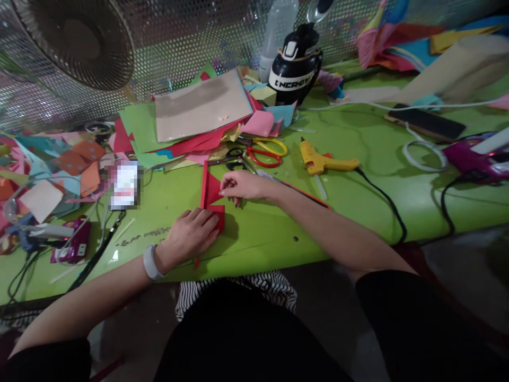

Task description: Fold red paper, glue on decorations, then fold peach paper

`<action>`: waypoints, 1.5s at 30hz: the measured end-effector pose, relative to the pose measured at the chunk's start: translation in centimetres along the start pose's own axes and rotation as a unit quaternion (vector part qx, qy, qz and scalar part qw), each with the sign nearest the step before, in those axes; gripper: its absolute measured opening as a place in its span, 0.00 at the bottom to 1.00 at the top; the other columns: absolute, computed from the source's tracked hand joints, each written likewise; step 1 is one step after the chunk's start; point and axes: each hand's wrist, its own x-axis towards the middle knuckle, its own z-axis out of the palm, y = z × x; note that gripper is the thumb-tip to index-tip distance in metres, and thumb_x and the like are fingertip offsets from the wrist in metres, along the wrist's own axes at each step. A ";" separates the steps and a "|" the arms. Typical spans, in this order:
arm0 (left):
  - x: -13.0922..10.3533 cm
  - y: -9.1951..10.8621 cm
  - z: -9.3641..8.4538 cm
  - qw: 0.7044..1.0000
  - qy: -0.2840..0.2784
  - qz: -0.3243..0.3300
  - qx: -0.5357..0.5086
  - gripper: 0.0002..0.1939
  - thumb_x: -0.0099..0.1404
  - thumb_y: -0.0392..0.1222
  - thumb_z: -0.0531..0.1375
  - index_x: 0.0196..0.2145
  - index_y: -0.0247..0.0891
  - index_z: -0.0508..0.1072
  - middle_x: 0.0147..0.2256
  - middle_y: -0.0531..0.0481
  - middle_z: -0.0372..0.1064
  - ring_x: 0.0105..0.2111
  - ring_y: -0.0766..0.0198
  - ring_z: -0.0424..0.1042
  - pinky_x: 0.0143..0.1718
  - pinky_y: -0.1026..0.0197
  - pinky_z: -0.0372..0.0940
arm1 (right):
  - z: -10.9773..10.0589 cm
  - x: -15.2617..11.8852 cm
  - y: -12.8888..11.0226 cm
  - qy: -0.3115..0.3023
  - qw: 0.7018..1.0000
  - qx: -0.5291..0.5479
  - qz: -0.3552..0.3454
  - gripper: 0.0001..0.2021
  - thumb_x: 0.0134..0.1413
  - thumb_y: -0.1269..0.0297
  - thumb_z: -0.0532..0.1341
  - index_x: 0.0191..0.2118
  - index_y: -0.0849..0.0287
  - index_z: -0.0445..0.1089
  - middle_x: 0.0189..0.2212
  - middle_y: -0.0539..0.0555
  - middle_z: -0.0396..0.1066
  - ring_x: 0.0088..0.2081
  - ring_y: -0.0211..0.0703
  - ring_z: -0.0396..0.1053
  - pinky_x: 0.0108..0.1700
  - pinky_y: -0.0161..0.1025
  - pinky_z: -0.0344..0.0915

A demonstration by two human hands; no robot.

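A sheet of red paper [212, 188] lies on the green table, with a narrow folded strip along its left side and a pointed flap. My left hand [193, 229], a pale band on its wrist, is palm down on the lower part of the paper. Its fingers are bent together over the paper and hide part of it. My right hand [240, 187] is closed in a pinch at the tip of the red flap. Just behind the right hand lie scissors with red and yellow handles [265, 151] and a dark-handled pair [235, 156].
A yellow glue gun [328, 161] lies to the right, its cord running off the front edge. Stacked paper [202, 109], a black bottle [294, 69] and a fan [75, 40] stand behind. Paper scraps [43, 196] and a phone [124, 185] are left; a dark phone [424, 121] lies right.
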 end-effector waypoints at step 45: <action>-3.6 -3.2 0.8 0.989 0.074 0.098 0.082 0.13 0.71 0.27 0.49 0.45 0.30 0.71 0.39 0.39 0.76 0.35 0.58 0.75 0.30 0.59 0.69 | 4.7 -3.8 0.1 0.222 0.914 -0.295 -0.166 0.09 0.61 0.67 0.59 0.45 0.59 0.73 0.46 0.60 0.72 0.48 0.49 0.69 0.51 0.46 0.65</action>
